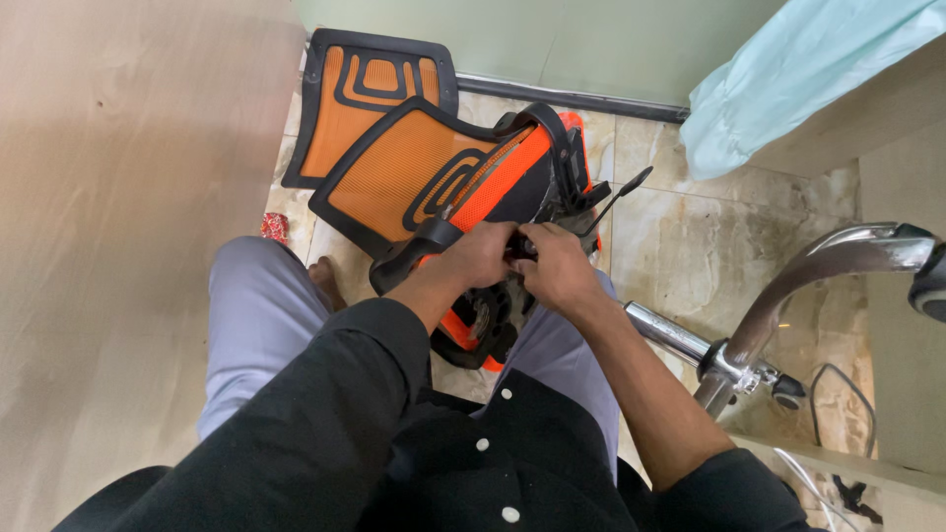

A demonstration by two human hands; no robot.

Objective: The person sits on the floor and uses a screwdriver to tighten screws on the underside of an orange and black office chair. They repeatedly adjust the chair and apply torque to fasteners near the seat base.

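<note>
A pale wooden panel (128, 197) fills the left side, and a small red scrap (275, 227) lies on the floor at its edge. Against the green wall (552, 34) leans a loose orange mesh chair back (367, 99), unattached. In front of it, tilted across the seated person's knees, is a second orange mesh chair back (414, 172) with its black frame and mechanism. The left hand (480, 254) is curled shut around the black bracket at the middle of this part, and the right hand (554, 264) pinches closed on the same mechanism just beside it; what the fingertips hold is hidden. Judging from this, assembly looks partway: the chrome chair base (788, 296) lies separate on the right. The floor is worn beige marble tile (690, 236); a light blue cloth (788, 79) drapes a ledge.
</note>
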